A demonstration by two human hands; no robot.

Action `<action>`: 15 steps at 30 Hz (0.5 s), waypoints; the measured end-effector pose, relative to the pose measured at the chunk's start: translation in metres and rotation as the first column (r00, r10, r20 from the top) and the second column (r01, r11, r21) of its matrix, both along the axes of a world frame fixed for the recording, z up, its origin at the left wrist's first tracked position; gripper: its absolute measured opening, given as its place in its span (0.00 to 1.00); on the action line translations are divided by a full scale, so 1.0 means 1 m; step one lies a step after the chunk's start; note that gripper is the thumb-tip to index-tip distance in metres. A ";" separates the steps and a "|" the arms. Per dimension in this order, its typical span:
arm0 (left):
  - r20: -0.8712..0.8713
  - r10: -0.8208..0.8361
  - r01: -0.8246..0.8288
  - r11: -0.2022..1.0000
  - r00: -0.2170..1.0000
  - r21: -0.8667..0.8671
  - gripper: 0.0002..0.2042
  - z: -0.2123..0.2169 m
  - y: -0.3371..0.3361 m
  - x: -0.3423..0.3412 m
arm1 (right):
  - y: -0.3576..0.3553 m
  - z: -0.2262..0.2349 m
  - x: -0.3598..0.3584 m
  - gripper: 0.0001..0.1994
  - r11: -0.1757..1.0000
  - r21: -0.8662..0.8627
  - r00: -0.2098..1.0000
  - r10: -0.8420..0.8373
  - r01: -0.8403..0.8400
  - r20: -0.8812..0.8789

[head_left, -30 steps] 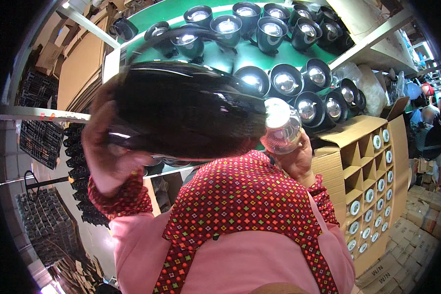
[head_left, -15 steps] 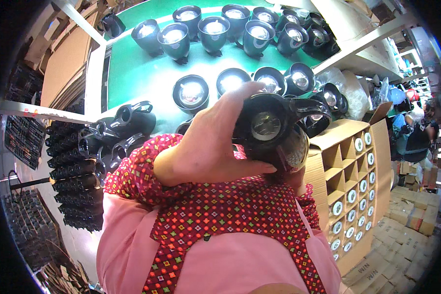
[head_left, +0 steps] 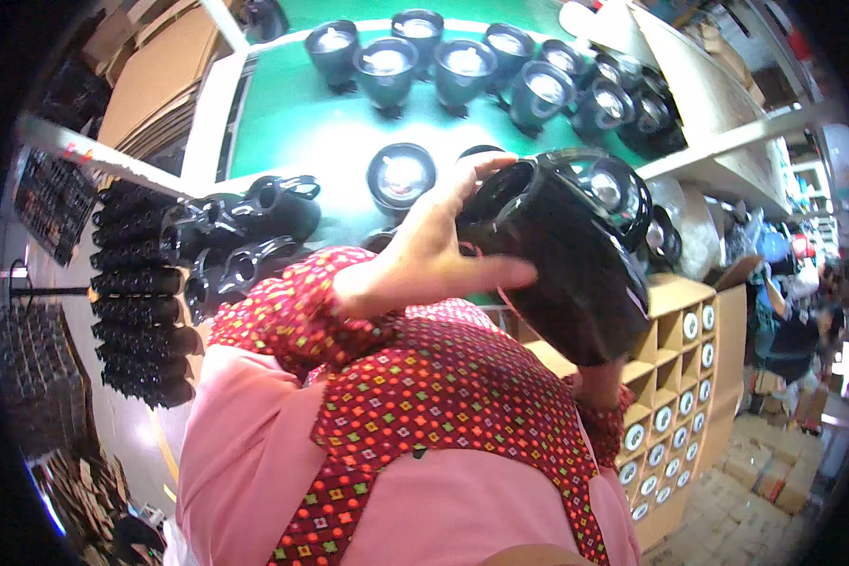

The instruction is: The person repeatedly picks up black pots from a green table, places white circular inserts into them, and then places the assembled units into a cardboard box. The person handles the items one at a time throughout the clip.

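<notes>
Room: workshop; cardboard pigeonhole box (head_left: 679,377) to the right of the fingers.
Surface: green surface (head_left: 292,123) beyond the fingers, carrying rows of round black lamp housings (head_left: 387,66).
Held thing: glossy black lamp housing (head_left: 566,255), long axis slanting down to the right.
Left hand (head_left: 424,255): fingers (head_left: 486,274) spread across the housing's near side, clasping it.
Right hand (head_left: 599,382): under the housing's lower end, mostly hidden; grip cannot be told.

black lamp housing (head_left: 561,255) | glossy, rounded – tilted, lens end up-right | held above green bench
</notes>
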State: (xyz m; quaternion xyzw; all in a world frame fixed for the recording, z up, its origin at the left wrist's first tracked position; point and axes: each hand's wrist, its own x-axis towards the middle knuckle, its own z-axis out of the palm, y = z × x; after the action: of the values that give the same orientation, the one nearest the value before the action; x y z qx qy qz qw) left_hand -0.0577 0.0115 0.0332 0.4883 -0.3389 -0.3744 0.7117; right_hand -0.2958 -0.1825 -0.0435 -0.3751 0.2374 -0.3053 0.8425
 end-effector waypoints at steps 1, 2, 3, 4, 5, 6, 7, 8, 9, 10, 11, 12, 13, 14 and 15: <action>0.102 0.083 -0.080 0.996 0.991 -0.036 0.43 -0.027 -0.003 0.012 | 0.005 0.016 0.000 0.45 0.996 -0.093 1.000 -0.021 0.020 -0.018; -0.074 0.080 -0.088 0.990 0.994 -0.112 0.35 -0.051 -0.003 0.017 | 0.009 0.027 0.005 0.45 0.976 -0.217 1.000 -0.013 0.008 -0.020; -0.272 0.040 -0.081 0.987 0.962 -0.140 0.32 -0.051 -0.002 0.017 | 0.013 0.039 0.017 0.45 0.856 -0.517 1.000 0.014 -0.018 -0.012; -0.463 -0.010 -0.081 0.981 0.886 -0.178 0.30 -0.051 0.001 0.018 | 0.018 0.053 0.030 0.46 0.628 -0.778 1.000 -0.006 0.012 0.011; -0.657 -0.089 -0.099 0.965 0.748 -0.243 0.30 -0.062 -0.003 0.019 | 0.023 0.065 0.042 0.47 0.379 -0.920 0.995 -0.035 0.098 0.092; -0.805 -0.179 -0.139 0.942 0.565 -0.307 0.31 -0.076 -0.004 0.022 | 0.022 0.089 0.062 0.46 0.013 -0.999 0.994 0.097 0.053 0.054; -0.804 -0.258 -0.122 0.919 0.535 -0.375 0.30 -0.084 -0.004 0.026 | 0.025 0.107 0.073 0.40 -0.253 -0.967 0.999 0.013 -0.042 -0.047; -0.743 -0.323 -0.083 0.888 0.586 -0.452 0.30 -0.086 -0.003 0.033 | 0.032 0.119 0.085 0.27 -0.375 -0.920 0.994 -0.043 -0.111 -0.103; -0.758 -0.298 -0.122 0.889 0.580 -0.442 0.27 -0.088 0.002 0.040 | 0.031 0.120 0.099 0.21 -0.382 -0.921 0.997 -0.029 -0.078 -0.073; -0.774 -0.273 -0.160 0.888 0.571 -0.431 0.24 -0.084 0.007 0.048 | 0.028 0.119 0.116 0.17 -0.387 -0.921 0.999 -0.015 -0.047 -0.045; -0.570 -0.022 -0.159 0.951 0.821 -0.266 0.27 -0.090 0.015 0.057 | 0.031 0.123 0.137 0.15 -0.406 -0.914 1.000 0.000 0.004 0.004; -0.421 0.147 -0.228 0.962 0.895 -0.149 0.29 -0.096 0.028 0.063 | 0.026 0.120 0.151 0.14 -0.473 -0.881 1.000 0.013 -0.001 -0.008; -0.249 0.285 -0.300 0.953 0.926 -0.025 0.31 -0.085 0.037 0.069 | 0.026 0.119 0.165 0.12 -0.482 -0.876 0.998 0.045 -0.008 -0.034; -0.148 0.186 -0.198 0.978 0.971 -0.070 0.31 -0.042 0.051 0.076 | 0.027 0.118 0.178 0.11 -0.484 -0.875 0.996 0.072 -0.017 -0.059; -0.190 0.186 -0.202 0.977 0.964 -0.067 0.32 -0.027 0.061 0.078 | 0.032 0.114 0.191 0.09 -0.456 -0.889 0.992 0.090 -0.043 -0.094</action>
State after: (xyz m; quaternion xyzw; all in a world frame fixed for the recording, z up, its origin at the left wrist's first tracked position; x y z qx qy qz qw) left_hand 0.0205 0.0727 0.0065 0.4517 -0.2384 -0.3312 0.7933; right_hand -0.1046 -0.1502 0.0704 -0.9233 -0.1714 -0.3127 0.1430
